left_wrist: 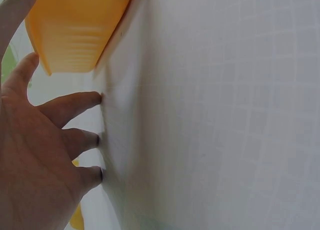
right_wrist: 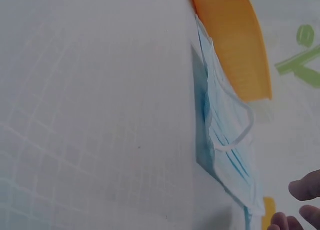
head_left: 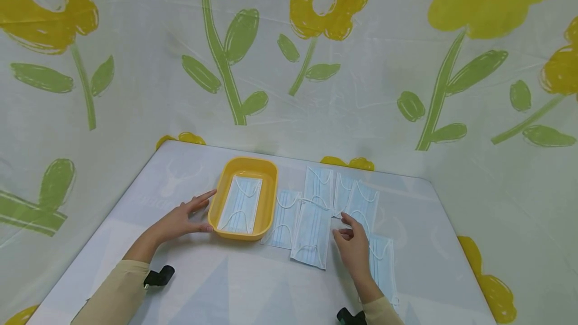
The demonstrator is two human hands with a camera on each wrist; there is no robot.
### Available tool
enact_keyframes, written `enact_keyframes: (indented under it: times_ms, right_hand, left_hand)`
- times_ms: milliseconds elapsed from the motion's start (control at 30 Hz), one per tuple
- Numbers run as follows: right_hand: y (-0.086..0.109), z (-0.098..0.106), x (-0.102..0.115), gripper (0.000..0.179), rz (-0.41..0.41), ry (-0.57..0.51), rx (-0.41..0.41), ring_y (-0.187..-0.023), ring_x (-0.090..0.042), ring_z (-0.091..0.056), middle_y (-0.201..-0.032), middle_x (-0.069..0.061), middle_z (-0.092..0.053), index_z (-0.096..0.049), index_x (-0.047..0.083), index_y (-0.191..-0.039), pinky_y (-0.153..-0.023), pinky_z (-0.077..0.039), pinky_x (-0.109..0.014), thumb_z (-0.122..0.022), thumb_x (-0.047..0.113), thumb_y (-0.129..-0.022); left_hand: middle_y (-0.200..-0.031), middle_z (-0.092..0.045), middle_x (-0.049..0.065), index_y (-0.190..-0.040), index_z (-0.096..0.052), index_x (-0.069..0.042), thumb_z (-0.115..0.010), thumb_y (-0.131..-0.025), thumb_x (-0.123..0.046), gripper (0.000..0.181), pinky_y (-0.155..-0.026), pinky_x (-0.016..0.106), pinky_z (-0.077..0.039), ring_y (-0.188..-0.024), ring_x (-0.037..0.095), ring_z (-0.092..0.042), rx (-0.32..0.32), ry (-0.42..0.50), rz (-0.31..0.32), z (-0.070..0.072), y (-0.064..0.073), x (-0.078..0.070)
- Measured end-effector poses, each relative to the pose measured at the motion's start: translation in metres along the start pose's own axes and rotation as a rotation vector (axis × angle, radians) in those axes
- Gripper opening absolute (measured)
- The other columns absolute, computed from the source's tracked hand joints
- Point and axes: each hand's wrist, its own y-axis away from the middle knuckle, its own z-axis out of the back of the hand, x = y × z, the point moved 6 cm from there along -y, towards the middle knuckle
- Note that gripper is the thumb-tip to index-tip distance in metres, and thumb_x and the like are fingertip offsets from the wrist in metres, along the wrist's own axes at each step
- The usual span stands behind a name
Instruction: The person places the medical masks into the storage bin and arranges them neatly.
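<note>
A yellow plastic tray (head_left: 273, 199) holds a light blue face mask (head_left: 240, 204) with white ear loops. My left hand (head_left: 180, 222) is at the tray's left side, thumb and fingers spread; in the left wrist view a fingertip (left_wrist: 31, 62) is right at the tray wall (left_wrist: 75, 34). Beside the right edge of a face mask (head_left: 312, 234) hovers my right hand (head_left: 354, 250), fingers loosely bent and holding nothing. That mask partly overlaps another mask (head_left: 282, 219) near the tray. In the right wrist view, a mask (right_wrist: 227, 125) lies slightly curled off the table, apart from my fingers (right_wrist: 307, 186).
More face masks lie at the back, one (head_left: 318, 179) beside an overlapping pair (head_left: 365, 199). Another mask (head_left: 383, 260) lies partly behind my right hand. The pale table (head_left: 253, 285) ends at a flower-printed cloth (head_left: 352, 114) behind and at both sides.
</note>
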Motion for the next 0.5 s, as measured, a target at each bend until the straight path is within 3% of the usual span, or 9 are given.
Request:
enact_keyframes:
  times_ms: [500]
  right_hand:
    - [0.0054, 0.0094, -0.0053, 0.050, -0.009, 0.014, -0.023, -0.103, -0.025, -0.064, -0.132, -0.015, -0.061, -0.057, 0.008, -0.142, -0.076, -0.052, -0.015, -0.070, 0.005, -0.094]
  left_hand:
    - [-0.155, -0.042, 0.023, -0.162, -0.027, -0.034, -0.086, -0.078, -0.048, 0.104, -0.116, 0.076, 0.002, -0.150, 0.055, -0.007, 0.002, 0.002, -0.001, -0.0003, -0.0002, 0.0012]
